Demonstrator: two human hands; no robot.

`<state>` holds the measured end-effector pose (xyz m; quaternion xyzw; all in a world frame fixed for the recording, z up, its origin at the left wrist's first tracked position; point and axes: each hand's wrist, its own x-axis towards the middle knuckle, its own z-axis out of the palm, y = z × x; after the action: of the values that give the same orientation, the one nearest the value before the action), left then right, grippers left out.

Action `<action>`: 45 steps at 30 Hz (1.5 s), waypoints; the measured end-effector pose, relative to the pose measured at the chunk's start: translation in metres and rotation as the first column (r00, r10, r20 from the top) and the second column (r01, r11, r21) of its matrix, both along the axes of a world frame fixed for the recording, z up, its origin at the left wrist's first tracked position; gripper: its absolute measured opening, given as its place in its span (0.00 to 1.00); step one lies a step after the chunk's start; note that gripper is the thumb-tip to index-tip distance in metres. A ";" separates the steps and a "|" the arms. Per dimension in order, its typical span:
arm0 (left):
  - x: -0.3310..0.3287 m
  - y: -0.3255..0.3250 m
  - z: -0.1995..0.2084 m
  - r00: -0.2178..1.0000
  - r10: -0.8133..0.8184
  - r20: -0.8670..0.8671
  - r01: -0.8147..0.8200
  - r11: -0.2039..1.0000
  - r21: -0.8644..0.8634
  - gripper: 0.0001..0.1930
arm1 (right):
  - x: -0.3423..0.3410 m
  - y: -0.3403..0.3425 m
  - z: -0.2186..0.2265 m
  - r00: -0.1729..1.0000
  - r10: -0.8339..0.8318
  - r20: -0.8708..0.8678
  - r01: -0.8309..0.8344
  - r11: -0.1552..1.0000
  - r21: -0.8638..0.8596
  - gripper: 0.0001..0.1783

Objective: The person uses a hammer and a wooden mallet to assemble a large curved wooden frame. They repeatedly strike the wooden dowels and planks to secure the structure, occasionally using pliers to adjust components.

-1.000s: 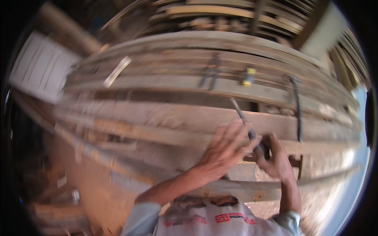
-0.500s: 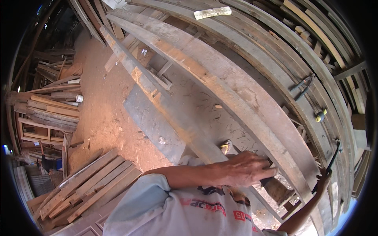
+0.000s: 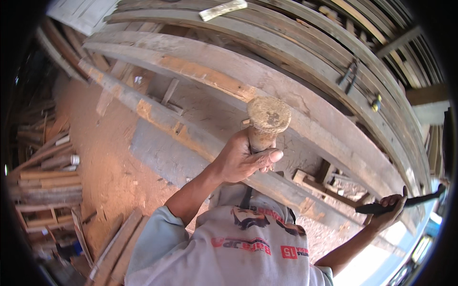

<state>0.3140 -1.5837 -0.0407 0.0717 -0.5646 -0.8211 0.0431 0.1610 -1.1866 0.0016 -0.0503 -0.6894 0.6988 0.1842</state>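
A wooden mallet [image 3: 265,125] is gripped by its handle in the left hand [image 3: 243,159], raised above the long timber frame [image 3: 305,102], while a dark chisel [image 3: 400,203] is clasped in the right hand [image 3: 387,209] near the frame's right end. A chiselling step seems in hand; next the chisel would need seating on the wood before any blow. No packages, labels or signs can be made out.

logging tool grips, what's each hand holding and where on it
Left hand grips a round-headed wooden mallet by its handle, just below the head. Right hand holds a dark chisel-like tool at its handle end.
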 end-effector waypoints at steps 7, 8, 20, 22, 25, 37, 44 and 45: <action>-0.003 -0.020 -0.012 0.976 -0.190 -0.107 0.140 0.923 -0.358 0.25 | 0.119 -0.060 0.018 0.972 -0.192 -0.135 0.197 0.980 0.020 0.26; -0.001 -0.021 -0.012 0.972 -0.209 -0.106 0.159 0.922 -0.354 0.27 | 0.132 -0.062 0.014 0.976 -0.167 -0.142 0.172 0.985 0.030 0.26; 0.014 -0.011 -0.012 0.951 -0.282 -0.123 0.223 0.907 -0.356 0.31 | 0.193 -0.093 -0.043 0.999 -0.015 0.042 0.010 0.995 0.104 0.22; 0.012 -0.006 -0.011 0.944 -0.302 -0.131 0.224 0.880 -0.419 0.30 | 0.197 -0.090 -0.043 0.996 0.019 0.082 -0.027 0.995 0.097 0.23; 0.006 0.001 -0.008 0.933 -0.356 -0.049 0.287 0.821 -0.494 0.28 | 0.203 -0.076 -0.045 0.990 0.061 0.126 -0.076 0.990 0.117 0.23; 0.012 0.036 -0.006 0.941 -0.337 0.020 0.278 0.741 -0.611 0.26 | 0.217 -0.038 -0.042 0.959 0.208 0.193 -0.230 0.968 0.101 0.24; 0.011 0.030 -0.009 0.944 -0.330 -0.022 0.240 0.730 -0.640 0.23 | 0.233 -0.037 -0.060 0.918 0.233 0.321 -0.296 0.941 0.163 0.24; 0.010 0.029 -0.008 0.939 -0.343 -0.029 0.243 0.722 -0.647 0.23 | 0.237 -0.040 -0.060 0.907 0.226 0.355 -0.295 0.944 0.151 0.22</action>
<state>0.3236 -1.5550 -0.0485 -0.0981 -0.8073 -0.5814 -0.0245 0.3984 -1.2269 -0.0580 -0.0559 -0.7780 0.6252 -0.0263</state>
